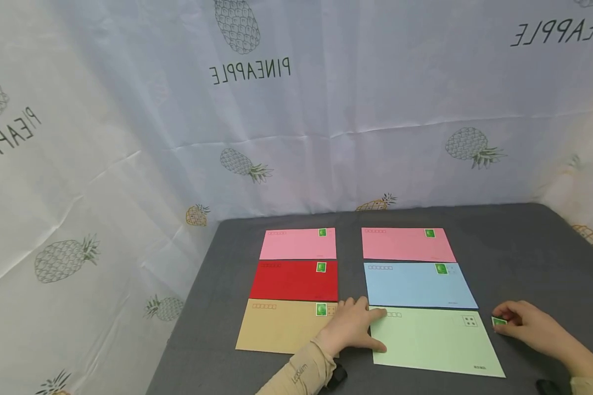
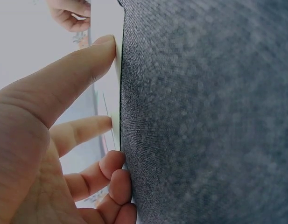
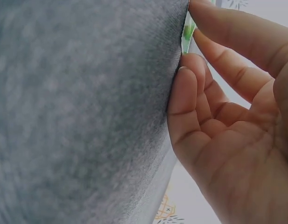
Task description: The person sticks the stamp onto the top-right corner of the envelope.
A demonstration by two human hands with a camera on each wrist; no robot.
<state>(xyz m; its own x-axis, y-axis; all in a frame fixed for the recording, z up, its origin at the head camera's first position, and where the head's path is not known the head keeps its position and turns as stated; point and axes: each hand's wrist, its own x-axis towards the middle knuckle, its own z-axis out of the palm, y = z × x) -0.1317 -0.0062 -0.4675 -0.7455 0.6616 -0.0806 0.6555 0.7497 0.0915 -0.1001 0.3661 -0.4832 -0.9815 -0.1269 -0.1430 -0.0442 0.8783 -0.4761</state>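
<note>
Along the left edge of a pale green envelope [image 1: 435, 340], my left hand [image 1: 353, 326] rests with thumb and index finger spread on the paper. The left wrist view shows that thumb and index finger touching the envelope's edge, the other fingers bent beside it. To the right of this envelope my right hand [image 1: 529, 325] pinches a small green stamp [image 1: 499, 321] low over the dark cloth. The right wrist view has the stamp [image 3: 188, 33] edge-on by the thumb and fingertips. A printed square with dots [image 1: 469, 321] marks the pale green envelope's upper right corner.
Above it lie a blue envelope [image 1: 410, 285] and a pink one [image 1: 400, 247], both bearing green stamps. The left column holds stamped pink [image 1: 296, 249], red [image 1: 286, 282] and tan [image 1: 277, 332] envelopes. A dark grey cloth [image 1: 202, 329] covers the table; pineapple-print curtains [image 1: 326, 109] surround it.
</note>
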